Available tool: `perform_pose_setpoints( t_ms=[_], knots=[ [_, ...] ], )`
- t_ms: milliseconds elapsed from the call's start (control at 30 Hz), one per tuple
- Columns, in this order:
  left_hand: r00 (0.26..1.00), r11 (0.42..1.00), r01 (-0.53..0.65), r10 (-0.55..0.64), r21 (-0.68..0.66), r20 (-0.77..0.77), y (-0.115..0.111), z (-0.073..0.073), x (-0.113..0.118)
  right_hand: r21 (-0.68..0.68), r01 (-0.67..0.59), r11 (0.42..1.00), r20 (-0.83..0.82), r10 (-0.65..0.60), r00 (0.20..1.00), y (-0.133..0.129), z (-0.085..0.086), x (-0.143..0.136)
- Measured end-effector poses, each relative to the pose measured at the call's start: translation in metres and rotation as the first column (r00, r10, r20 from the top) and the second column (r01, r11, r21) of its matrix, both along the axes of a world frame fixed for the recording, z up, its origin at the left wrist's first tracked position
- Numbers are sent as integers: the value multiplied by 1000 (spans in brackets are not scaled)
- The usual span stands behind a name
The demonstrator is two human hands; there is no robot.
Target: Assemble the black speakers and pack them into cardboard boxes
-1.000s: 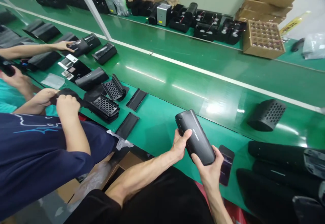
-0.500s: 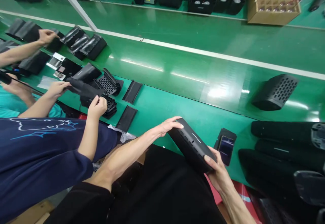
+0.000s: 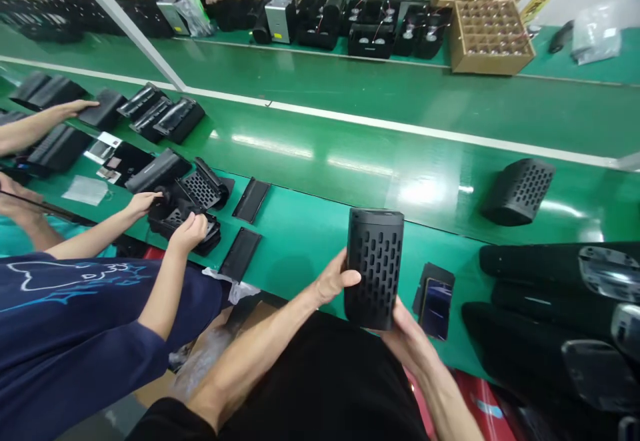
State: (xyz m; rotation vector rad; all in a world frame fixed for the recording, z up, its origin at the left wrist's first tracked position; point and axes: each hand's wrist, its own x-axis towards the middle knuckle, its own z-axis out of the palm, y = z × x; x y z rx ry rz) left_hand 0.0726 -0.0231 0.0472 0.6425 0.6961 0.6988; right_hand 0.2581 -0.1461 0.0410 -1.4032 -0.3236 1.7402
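Note:
Between my hands is a black speaker housing (image 3: 374,267), its face of slotted holes turned up toward me. My left hand (image 3: 334,279) grips its left side, thumb lying on the slotted face. On the lower right, my right hand (image 3: 407,331) holds the housing from below; its fingers are partly hidden behind it. Just right of the housing, a smartphone (image 3: 437,307) lies on a dark flat piece (image 3: 434,272) on the green bench (image 3: 305,227). Two flat black panels (image 3: 251,199) rest on the bench to the left.
Another slotted black housing (image 3: 520,191) stands on the green conveyor belt (image 3: 320,137). Large black cases (image 3: 545,294) lie at the right. At my left, a co-worker's hands (image 3: 190,233) handle dark parts. Across the belt are a divided carton (image 3: 493,41) and several speaker units (image 3: 371,41).
The housing has turned from a slanted position, lettered side showing, to nearly upright with its slotted face toward me. Both hands still hold it. The view has tilted up.

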Motion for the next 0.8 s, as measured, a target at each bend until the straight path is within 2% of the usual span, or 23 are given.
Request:
perform_pose_setpoints(
  t_ms=[33, 67, 100, 167, 200, 267, 300, 367, 433, 533, 600, 700, 800],
  knots=[
    [991, 987, 109, -99, 117, -90, 9, 9, -9, 48, -41, 998, 92, 36, 995, 6, 6, 8],
    [953, 946, 240, -187, 219, -238, 19, 18, -17, 98, -62, 993, 185, 43, 982, 12, 13, 19],
    [876, 874, 389, -253, 290, -411, 28, 26, -25, 150, -74, 986, 265, 32, 964, 17, 20, 30],
    [706, 723, 598, -270, 346, -654, 38, 37, -34, 214, -151, 965, 387, 59, 920, 23, 32, 48],
    [648, 664, 658, -259, 355, -716, 38, 40, -36, 197, -230, 953, 438, 124, 891, 24, 36, 53],
    [586, 613, 716, -267, 334, -765, 31, 40, -38, 79, -389, 918, 495, 302, 815, 19, 38, 55],
    [562, 619, 728, -293, 295, -773, 26, 39, -41, 18, -418, 908, 496, 355, 792, 12, 36, 53],
    [550, 680, 709, -367, 187, -750, 15, 33, -51, -40, -365, 930, 476, 339, 812, -5, 29, 48],
    [634, 782, 617, -425, 91, -646, 4, 25, -65, -45, -247, 968, 445, 241, 863, -25, 20, 44],
    [797, 897, 442, -393, 0, -460, -13, 15, -78, -47, -165, 985, 392, 170, 904, -47, 10, 45],
    [839, 931, 366, -332, -5, -432, -24, 12, -77, -28, -185, 982, 400, 181, 899, -53, 10, 48],
    [855, 957, 287, -238, 37, -461, -34, 12, -67, -4, -205, 979, 473, 182, 862, -54, 13, 48],
    [864, 970, 236, -181, 61, -471, -39, 12, -59, 2, -158, 988, 513, 134, 848, -52, 15, 44]
  ],
)
